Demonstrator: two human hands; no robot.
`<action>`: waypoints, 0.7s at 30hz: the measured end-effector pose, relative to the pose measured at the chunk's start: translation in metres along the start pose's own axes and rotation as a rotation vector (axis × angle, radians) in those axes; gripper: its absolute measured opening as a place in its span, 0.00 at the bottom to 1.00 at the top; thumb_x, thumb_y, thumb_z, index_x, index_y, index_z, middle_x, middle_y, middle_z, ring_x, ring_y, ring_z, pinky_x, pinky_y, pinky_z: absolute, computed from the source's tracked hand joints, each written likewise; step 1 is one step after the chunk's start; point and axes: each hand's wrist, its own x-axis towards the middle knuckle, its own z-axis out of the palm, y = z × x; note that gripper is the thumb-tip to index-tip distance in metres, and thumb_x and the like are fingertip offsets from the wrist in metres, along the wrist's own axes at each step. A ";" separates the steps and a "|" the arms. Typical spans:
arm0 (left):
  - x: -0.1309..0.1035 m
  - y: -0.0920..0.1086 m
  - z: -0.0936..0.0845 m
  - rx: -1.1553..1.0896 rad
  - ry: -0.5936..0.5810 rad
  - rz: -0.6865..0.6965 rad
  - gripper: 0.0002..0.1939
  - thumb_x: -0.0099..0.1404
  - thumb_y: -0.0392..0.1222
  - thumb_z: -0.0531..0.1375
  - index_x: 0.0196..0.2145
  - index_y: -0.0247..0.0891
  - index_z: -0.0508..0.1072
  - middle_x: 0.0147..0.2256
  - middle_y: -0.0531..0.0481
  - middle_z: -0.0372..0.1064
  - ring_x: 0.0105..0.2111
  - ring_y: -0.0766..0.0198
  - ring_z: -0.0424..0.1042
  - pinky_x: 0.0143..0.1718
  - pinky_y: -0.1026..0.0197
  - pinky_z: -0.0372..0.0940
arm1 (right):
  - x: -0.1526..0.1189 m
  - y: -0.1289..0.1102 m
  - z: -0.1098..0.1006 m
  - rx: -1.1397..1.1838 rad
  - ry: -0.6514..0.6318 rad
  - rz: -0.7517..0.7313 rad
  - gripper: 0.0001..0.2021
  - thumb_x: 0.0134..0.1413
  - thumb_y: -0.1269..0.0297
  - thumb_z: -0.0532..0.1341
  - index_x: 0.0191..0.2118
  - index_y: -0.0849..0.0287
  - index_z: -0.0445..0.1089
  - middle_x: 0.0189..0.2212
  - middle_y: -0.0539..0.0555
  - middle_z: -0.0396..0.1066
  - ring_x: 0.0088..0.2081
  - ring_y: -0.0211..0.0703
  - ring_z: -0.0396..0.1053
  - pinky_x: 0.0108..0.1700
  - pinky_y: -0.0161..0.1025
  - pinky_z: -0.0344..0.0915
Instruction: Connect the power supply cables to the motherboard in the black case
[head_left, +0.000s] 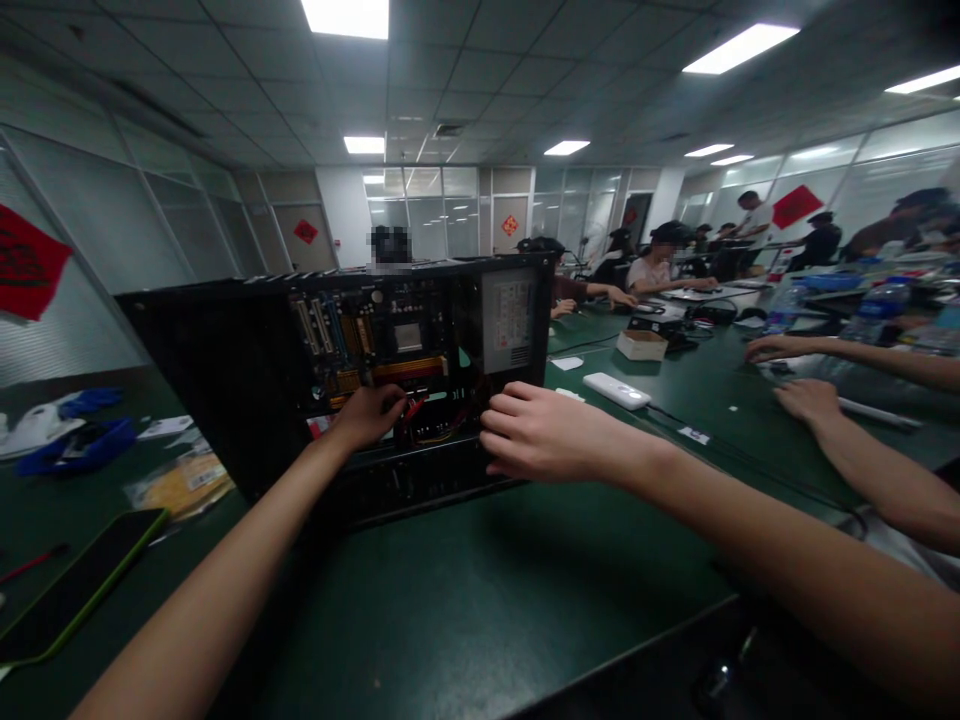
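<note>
An open black computer case [247,390] stands on the table in front of me, its inside facing me. Within it sit a motherboard [409,337] with several slots and a silver power supply [507,318] at the upper right. My left hand [369,413] reaches inside, thumb and fingers pinched at a red cable [417,405] below the board. Thin coloured wires [442,432] run along the lower part of the case towards my right hand [525,430]. Its fingers are curled together at the lower right of the opening; whatever they grip is hidden.
On the left lie a phone [82,580], a bagged yellow item [187,485] and a blue tray [79,447]. To the right are a white power strip [616,391], a small box [641,345] and a neighbour's hands [808,400]. Other people sit further back.
</note>
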 end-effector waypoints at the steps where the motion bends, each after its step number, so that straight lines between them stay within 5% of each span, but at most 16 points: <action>1: -0.001 0.002 -0.001 -0.003 -0.006 0.006 0.17 0.69 0.49 0.53 0.43 0.39 0.78 0.36 0.48 0.79 0.36 0.58 0.77 0.37 0.60 0.64 | 0.002 -0.001 0.001 0.003 -0.067 0.035 0.16 0.69 0.57 0.56 0.37 0.62 0.75 0.33 0.58 0.76 0.36 0.47 0.72 0.38 0.42 0.60; 4: -0.003 0.007 -0.004 -0.018 -0.017 0.040 0.17 0.69 0.48 0.53 0.43 0.39 0.78 0.39 0.47 0.80 0.39 0.58 0.77 0.40 0.60 0.65 | 0.007 -0.004 0.003 0.038 -0.274 0.153 0.19 0.70 0.60 0.55 0.30 0.61 0.77 0.22 0.57 0.74 0.28 0.46 0.73 0.30 0.39 0.56; 7: -0.005 0.011 -0.007 -0.032 -0.028 0.066 0.16 0.69 0.49 0.53 0.42 0.40 0.79 0.40 0.48 0.80 0.41 0.58 0.77 0.42 0.60 0.65 | 0.011 -0.005 0.006 0.088 -0.341 0.196 0.22 0.70 0.62 0.53 0.28 0.60 0.79 0.21 0.58 0.75 0.28 0.47 0.75 0.29 0.38 0.55; 16: -0.006 0.010 -0.005 0.012 -0.040 0.044 0.17 0.69 0.52 0.54 0.44 0.43 0.80 0.42 0.48 0.79 0.42 0.56 0.77 0.42 0.59 0.66 | 0.020 -0.006 0.020 0.148 -0.312 0.167 0.22 0.70 0.62 0.51 0.32 0.64 0.79 0.23 0.61 0.76 0.29 0.51 0.76 0.30 0.40 0.58; 21: -0.006 0.012 -0.005 0.007 -0.064 0.036 0.19 0.68 0.55 0.56 0.44 0.42 0.79 0.40 0.48 0.79 0.40 0.55 0.77 0.38 0.60 0.64 | 0.038 -0.006 0.045 0.169 -0.140 0.185 0.18 0.71 0.63 0.50 0.40 0.65 0.75 0.34 0.62 0.77 0.36 0.49 0.74 0.34 0.41 0.60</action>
